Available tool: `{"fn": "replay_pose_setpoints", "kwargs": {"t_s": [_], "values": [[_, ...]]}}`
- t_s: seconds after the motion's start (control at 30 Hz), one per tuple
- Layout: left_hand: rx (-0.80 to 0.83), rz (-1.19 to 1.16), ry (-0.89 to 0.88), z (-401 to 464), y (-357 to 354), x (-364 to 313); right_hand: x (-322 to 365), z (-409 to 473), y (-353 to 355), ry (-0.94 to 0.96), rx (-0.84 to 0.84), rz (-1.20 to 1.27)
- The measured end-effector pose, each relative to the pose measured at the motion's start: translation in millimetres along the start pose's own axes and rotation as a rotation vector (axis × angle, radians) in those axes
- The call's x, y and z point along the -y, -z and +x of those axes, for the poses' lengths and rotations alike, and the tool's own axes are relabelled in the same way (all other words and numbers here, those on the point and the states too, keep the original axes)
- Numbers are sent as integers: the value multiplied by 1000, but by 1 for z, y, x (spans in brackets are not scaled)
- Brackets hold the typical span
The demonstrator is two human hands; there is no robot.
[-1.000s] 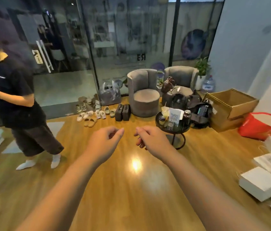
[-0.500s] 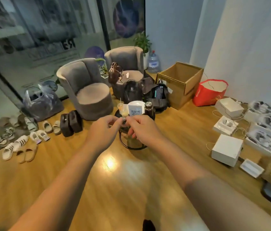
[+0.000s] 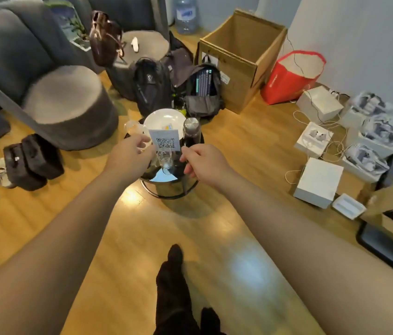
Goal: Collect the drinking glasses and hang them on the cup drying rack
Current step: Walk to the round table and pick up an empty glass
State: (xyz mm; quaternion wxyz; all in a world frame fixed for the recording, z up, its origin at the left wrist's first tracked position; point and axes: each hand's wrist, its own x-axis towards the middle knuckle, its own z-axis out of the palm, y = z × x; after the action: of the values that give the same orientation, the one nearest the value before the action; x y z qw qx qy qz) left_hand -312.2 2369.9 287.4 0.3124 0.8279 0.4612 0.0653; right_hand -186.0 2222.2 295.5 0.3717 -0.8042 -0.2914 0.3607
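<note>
Both arms reach out over a small round black side table point(image 3: 191, 182) on a wooden floor point(image 3: 130, 238). The left hand point(image 3: 130, 153) hangs above the table's left edge, fingers loosely curled with the tips pointing toward a card printed with a QR code point(image 3: 165, 141); whether they touch the card or a pale cup point(image 3: 133, 128) just behind them cannot be told. The right hand point(image 3: 202, 160) hovers at the table's right side, fingers curled inward and holding nothing visible. Between the two hands a clear drinking glass point(image 3: 165, 159) stands upright on the tabletop, in front of the card. Behind the card sit a white plate point(image 3: 164, 118) and a dark bottle with a metal cap point(image 3: 190, 131). Backpacks point(image 3: 178, 88), a grey armchair point(image 3: 45, 76) and an open cardboard box point(image 3: 241, 56) stand beyond.
</note>
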Motion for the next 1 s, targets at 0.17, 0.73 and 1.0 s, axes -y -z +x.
{"fn": "replay_pose_setpoints", "kwargs": {"t_s": [0.17,0.73,1.0], "values": [[92,25,-46,128,-77,51,-41,125,-42,-143,8,37],[255,401,-248,325,-259,173,-176,374,-155,-649,-21,433],[299,607,-347,355,-297,192,-210,408,-176,-860,-13,667]]}}
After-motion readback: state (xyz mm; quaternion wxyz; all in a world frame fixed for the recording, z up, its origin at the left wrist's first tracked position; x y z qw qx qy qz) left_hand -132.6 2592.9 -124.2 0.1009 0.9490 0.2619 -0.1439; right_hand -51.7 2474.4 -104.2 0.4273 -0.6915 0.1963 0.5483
